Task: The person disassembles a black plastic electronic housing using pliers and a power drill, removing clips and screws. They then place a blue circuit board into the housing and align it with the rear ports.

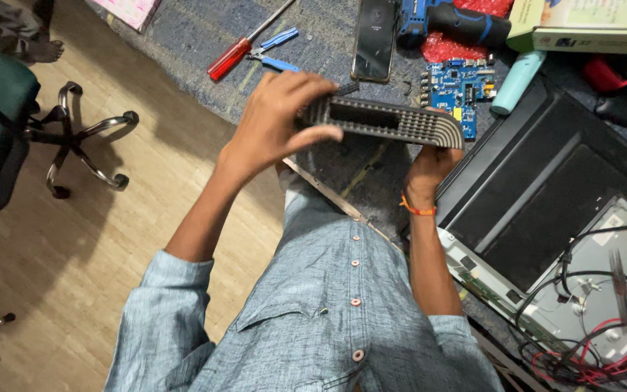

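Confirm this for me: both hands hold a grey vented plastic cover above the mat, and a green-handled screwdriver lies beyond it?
Not quite: the head view shows the screwdriver has a red handle. The left hand and right hand do hold the grey vented cover.

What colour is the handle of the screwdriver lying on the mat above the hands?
Red, translucent-looking, on the screwdriver with a bare metal shaft; the head view, the only one, shows it.

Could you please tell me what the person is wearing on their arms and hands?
Both hands, left hand and right hand, are bare, without gloves. The faded blue-grey shirt has sleeves rolled above the elbows. An orange thread band circles the right wrist.
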